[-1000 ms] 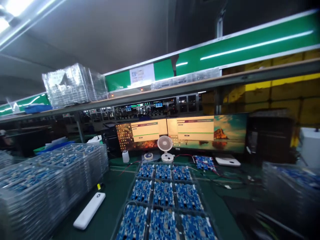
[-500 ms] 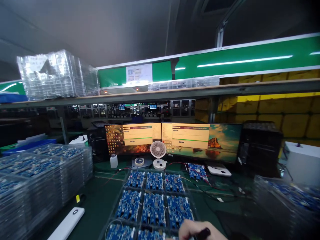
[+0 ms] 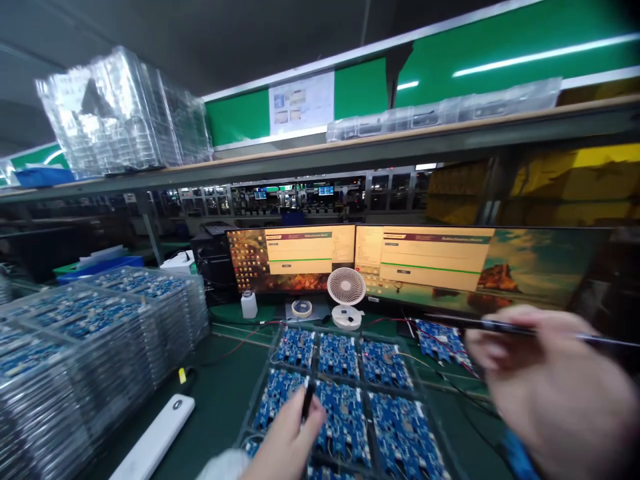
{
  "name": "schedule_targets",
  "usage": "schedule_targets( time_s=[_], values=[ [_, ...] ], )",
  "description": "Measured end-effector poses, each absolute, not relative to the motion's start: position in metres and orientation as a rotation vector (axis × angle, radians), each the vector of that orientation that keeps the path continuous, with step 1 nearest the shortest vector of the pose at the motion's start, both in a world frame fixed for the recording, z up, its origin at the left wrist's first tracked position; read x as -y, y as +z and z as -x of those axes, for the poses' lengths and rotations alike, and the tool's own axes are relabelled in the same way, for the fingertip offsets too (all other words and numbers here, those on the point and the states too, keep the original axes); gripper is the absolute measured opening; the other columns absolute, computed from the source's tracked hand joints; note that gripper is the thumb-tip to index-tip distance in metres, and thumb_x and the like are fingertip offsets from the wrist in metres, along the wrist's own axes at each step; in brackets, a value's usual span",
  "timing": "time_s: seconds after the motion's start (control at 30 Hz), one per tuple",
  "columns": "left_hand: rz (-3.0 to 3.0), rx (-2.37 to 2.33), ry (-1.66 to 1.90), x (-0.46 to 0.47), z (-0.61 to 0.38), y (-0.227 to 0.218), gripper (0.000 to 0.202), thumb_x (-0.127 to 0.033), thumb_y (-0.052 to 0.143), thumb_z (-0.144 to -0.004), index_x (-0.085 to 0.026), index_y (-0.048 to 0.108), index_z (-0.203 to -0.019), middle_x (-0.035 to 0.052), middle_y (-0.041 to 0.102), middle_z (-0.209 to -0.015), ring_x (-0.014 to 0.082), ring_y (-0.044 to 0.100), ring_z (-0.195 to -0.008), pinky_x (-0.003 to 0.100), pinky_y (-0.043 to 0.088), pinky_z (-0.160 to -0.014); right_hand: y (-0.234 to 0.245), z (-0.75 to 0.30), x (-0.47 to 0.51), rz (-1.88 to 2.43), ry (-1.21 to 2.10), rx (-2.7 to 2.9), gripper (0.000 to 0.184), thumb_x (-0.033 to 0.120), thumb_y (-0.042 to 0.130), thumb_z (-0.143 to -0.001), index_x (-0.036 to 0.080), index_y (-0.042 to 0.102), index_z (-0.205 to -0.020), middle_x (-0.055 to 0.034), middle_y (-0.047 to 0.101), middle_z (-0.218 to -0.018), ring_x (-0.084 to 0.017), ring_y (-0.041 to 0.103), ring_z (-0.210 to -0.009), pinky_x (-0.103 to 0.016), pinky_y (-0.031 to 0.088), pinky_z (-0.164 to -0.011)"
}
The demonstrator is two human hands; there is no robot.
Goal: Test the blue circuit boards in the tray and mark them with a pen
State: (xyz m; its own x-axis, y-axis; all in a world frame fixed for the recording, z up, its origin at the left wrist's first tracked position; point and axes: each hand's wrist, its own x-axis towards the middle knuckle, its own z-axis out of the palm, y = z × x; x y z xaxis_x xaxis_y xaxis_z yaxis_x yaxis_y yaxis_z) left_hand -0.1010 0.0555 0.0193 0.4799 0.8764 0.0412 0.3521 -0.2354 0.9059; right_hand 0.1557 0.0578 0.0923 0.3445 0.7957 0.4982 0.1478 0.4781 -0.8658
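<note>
My left hand (image 3: 287, 437) is over the tray of blue circuit boards (image 3: 340, 417), with thumb and fingers pinched on a short black stick-like object (image 3: 308, 402), perhaps a pen cap. On the right, close to the camera and blurred, my right hand (image 3: 560, 393) grips a slim dark pen (image 3: 507, 327) held nearly level, its thin end pointing left. The clear plastic tray (image 3: 369, 427) holds boards in separate compartments. Thin wires run to boards in its back row.
Stacked clear trays (image 3: 170, 333) of boards stand left, beside a long white device (image 3: 153, 440). A small fan (image 3: 347, 293), tape roll (image 3: 301, 308) and white bottle (image 3: 249, 305) sit before two monitors (image 3: 300, 260). Another board (image 3: 440, 340) lies right. A shelf (image 3: 280, 165) crosses above.
The view has shifted, moving the bench's things rightward in the picture. My left hand has come into view over the tray; my right hand is now raised with the pen.
</note>
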Motion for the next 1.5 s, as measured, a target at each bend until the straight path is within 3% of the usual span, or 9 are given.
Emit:
schedule_targets(
  time_s=[0.1,0.17,0.23,0.37,0.47,0.6,0.73,1.0,1.5],
  values=[
    [-2.102,-1.445,0.645,-0.125,0.087,-0.008,0.052,-0.035,0.047,-0.086,-0.012,0.045,-0.133,0.0171,0.05,-0.14,0.0286,0.039,-0.135,0.048,0.024,-0.117,0.087,-0.127,-0.084,0.962,0.613,1.18,0.05,0.071,0.06,-0.078,0.022,0.064,-0.086,-0.0065,0.066,-0.081,-0.022,0.063,-0.07,-0.036,0.055,-0.066],
    [-2.21,-1.561,0.489,-0.156,0.08,-0.032,0.06,-0.034,0.045,-0.086,-0.006,0.04,-0.139,0.0183,0.043,-0.147,0.0301,0.026,-0.144,0.052,0.01,-0.121,0.078,-0.115,-0.102,0.962,0.658,1.2,0.046,0.067,0.061,-0.08,0.022,0.063,-0.088,-0.0075,0.068,-0.088,-0.021,0.064,-0.071,-0.036,0.055,-0.068],
    [-2.281,-1.596,0.423,-0.173,0.078,-0.053,0.064,-0.035,0.044,-0.086,-0.002,0.037,-0.141,0.0193,0.041,-0.149,0.0304,0.021,-0.146,0.053,0.006,-0.122,0.061,-0.109,-0.123,0.988,0.68,1.223,0.045,0.066,0.067,-0.076,0.022,0.062,-0.086,-0.0059,0.067,-0.082,-0.021,0.065,-0.068,-0.037,0.055,-0.069],
    [-2.36,-1.575,0.453,-0.183,0.084,-0.074,0.06,-0.034,0.043,-0.087,-0.002,0.042,-0.138,0.0189,0.046,-0.145,0.0289,0.03,-0.143,0.048,0.014,-0.122,0.01,-0.105,-0.169,1.055,0.697,1.255,0.046,0.068,0.066,-0.073,0.023,0.058,-0.079,-0.003,0.064,-0.069,-0.024,0.065,-0.067,-0.038,0.054,-0.065],
    [-2.372,-1.573,0.511,-0.184,0.085,-0.078,0.054,-0.033,0.043,-0.087,-0.004,0.049,-0.133,0.019,0.052,-0.139,0.0295,0.04,-0.137,0.046,0.021,-0.12,-0.031,-0.099,-0.2,1.098,0.72,1.294,0.047,0.066,0.065,-0.075,0.02,0.061,-0.087,-0.0017,0.065,-0.069,-0.022,0.064,-0.064,-0.036,0.052,-0.063],
    [-2.347,-1.577,0.554,-0.186,0.081,-0.08,0.051,-0.031,0.047,-0.084,-0.005,0.053,-0.128,0.0199,0.056,-0.134,0.0316,0.041,-0.135,0.047,0.026,-0.117,-0.073,-0.083,-0.233,1.125,0.77,1.357,0.041,0.058,0.062,-0.085,0.017,0.061,-0.089,0.0013,0.064,-0.073,-0.015,0.062,-0.064,-0.033,0.052,-0.066],
    [-2.294,-1.574,0.567,-0.187,0.081,-0.081,0.05,-0.031,0.049,-0.082,-0.007,0.055,-0.126,0.019,0.058,-0.131,0.0313,0.042,-0.134,0.047,0.027,-0.117,-0.098,-0.069,-0.255,1.138,0.792,1.393,0.037,0.053,0.058,-0.091,0.017,0.061,-0.089,0.0017,0.063,-0.075,-0.014,0.063,-0.068,-0.034,0.053,-0.07],
    [-2.236,-1.558,0.59,-0.186,0.08,-0.081,0.054,-0.031,0.05,-0.081,-0.006,0.054,-0.129,0.0187,0.057,-0.134,0.031,0.04,-0.136,0.046,0.021,-0.12,-0.114,-0.067,-0.269,1.127,0.8,1.438,0.036,0.052,0.057,-0.092,0.016,0.061,-0.091,0.0004,0.065,-0.08,-0.015,0.064,-0.072,-0.036,0.054,-0.074],
    [-2.22,-1.541,0.596,-0.186,0.08,-0.084,0.051,-0.034,0.049,-0.081,-0.009,0.056,-0.125,0.0178,0.059,-0.13,0.031,0.041,-0.135,0.047,0.022,-0.119,-0.113,-0.065,-0.267,1.134,0.752,1.563,0.036,0.052,0.056,-0.092,0.017,0.061,-0.09,-0.0006,0.065,-0.083,-0.017,0.064,-0.078,-0.037,0.052,-0.078]
  ],
)
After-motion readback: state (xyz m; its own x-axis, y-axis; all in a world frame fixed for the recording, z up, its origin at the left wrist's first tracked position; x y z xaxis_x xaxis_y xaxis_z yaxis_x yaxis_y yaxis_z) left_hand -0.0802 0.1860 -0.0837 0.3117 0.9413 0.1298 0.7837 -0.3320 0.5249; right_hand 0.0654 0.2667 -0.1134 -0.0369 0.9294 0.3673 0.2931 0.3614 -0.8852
